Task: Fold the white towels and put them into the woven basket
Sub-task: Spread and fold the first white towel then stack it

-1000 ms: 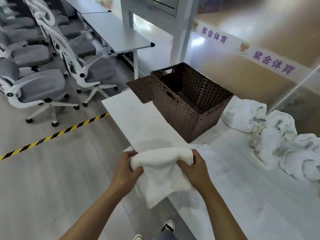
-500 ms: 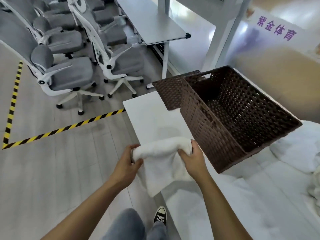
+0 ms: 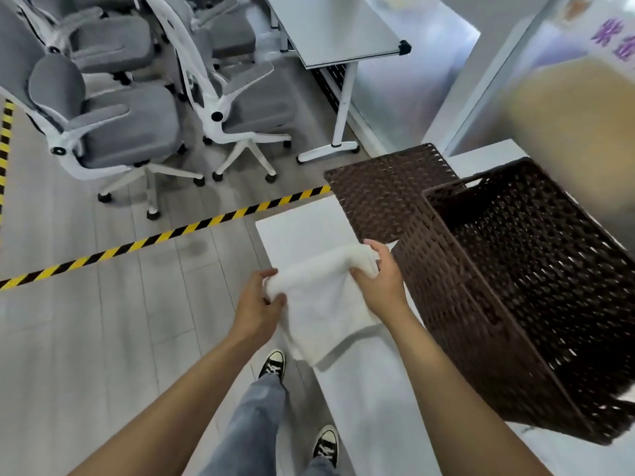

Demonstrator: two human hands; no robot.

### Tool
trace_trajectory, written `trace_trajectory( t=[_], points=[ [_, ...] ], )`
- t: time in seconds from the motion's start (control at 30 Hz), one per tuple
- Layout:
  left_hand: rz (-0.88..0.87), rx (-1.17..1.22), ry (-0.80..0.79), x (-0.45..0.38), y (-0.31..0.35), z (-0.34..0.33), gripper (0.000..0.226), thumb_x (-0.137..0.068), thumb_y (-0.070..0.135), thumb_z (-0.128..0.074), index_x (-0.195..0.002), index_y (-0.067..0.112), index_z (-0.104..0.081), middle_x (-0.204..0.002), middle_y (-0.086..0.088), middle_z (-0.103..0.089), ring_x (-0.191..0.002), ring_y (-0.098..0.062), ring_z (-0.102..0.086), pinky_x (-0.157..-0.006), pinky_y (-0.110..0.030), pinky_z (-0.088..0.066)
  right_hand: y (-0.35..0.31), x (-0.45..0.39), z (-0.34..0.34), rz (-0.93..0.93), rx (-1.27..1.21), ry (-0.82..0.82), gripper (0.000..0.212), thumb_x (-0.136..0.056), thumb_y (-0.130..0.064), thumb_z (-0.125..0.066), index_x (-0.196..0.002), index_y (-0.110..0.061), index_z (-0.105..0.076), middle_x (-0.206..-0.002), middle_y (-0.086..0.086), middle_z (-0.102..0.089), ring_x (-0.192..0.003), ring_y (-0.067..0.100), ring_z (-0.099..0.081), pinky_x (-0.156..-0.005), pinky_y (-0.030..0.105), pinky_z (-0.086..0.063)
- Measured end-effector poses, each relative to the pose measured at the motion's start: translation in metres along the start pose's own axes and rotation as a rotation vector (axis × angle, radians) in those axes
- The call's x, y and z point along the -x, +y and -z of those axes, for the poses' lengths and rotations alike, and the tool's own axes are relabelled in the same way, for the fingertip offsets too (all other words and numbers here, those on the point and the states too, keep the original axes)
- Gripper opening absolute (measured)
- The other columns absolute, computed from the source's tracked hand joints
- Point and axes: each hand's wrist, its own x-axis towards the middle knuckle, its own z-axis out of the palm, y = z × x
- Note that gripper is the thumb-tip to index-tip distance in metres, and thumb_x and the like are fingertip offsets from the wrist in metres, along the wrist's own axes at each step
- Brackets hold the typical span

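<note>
Left hand (image 3: 258, 300) and right hand (image 3: 379, 280) pinch towel (image 3: 323, 304) top corners; soft, light, limp; likely best gripped at folded edge.

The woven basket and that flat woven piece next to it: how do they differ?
The woven basket is a deep open box with tall sides; the flat woven panel, perhaps its lid, has no depth. The basket is the larger, and it stands nearer the right hand, while the panel lies beyond it at the white table's far corner. Both share the same dark brown weave.
</note>
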Motion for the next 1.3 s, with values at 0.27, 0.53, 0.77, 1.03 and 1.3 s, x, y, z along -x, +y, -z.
trace_trajectory(
  t=[0.27,0.53,0.77,1.03,1.3],
  points=[
    [0.036,-0.044,-0.095,-0.119,0.008,0.01,0.043,-0.092,0.013,-0.064,-0.128,0.033,-0.05,-0.13,-0.003,-0.054,-0.099,-0.023,-0.064,-0.091,-0.039,-0.054,-0.026,-0.089,-0.04,-0.068,0.078,0.055,0.054,-0.092,-0.016,-0.069,-0.14,-0.031,-0.05,-0.119,-0.011,-0.061,-0.107,0.01,-0.057,-0.072,0.003,-0.041],
    [0.041,-0.193,-0.13,-0.163,0.004,0.001,0.076,-0.084,0.011,-0.075,-0.146,0.034,-0.039,-0.15,-0.007,-0.029,-0.127,-0.025,-0.047,-0.11,-0.04,-0.042,-0.014,-0.14,-0.077,-0.014,0.176,0.086,0.068,-0.092,-0.013,-0.065,-0.152,-0.03,-0.037,-0.145,-0.003,-0.051,-0.13,0.016,-0.049,-0.108,0.031,-0.043],
    [-0.268,-0.821,-0.173,-0.144,-0.024,-0.015,0.064,-0.088,0.017,-0.069,-0.145,0.033,-0.046,-0.166,-0.015,-0.014,-0.143,-0.045,-0.028,-0.104,-0.053,-0.044,0.032,-0.129,-0.096,0.061,0.814,-0.034,0.085,-0.085,-0.027,-0.073,-0.157,-0.031,-0.029,-0.16,0.01,-0.029,-0.142,0.03,-0.037,-0.116,0.042,-0.033],
    [-0.366,-1.013,-0.251,-0.133,-0.044,-0.012,0.061,-0.095,0.044,-0.061,-0.15,0.033,-0.039,-0.166,-0.011,-0.017,-0.148,-0.043,-0.025,-0.11,-0.054,-0.037,0.058,-0.077,-0.092,0.234,0.975,0.019,0.054,-0.087,-0.032,-0.069,-0.138,-0.018,-0.058,-0.136,0.012,-0.059,-0.125,0.032,-0.055,-0.105,0.049,-0.042],
    [-0.46,-1.074,-0.232,-0.127,-0.013,-0.017,0.052,-0.086,0.031,-0.073,-0.134,0.025,-0.054,-0.155,-0.016,-0.04,-0.142,-0.046,-0.036,-0.105,-0.055,-0.041,0.051,-0.073,-0.079,0.165,0.874,-0.056,0.059,-0.095,-0.036,-0.059,-0.151,-0.025,-0.045,-0.153,0.009,-0.047,-0.139,0.026,-0.044,-0.115,0.046,-0.033]
  ],
)
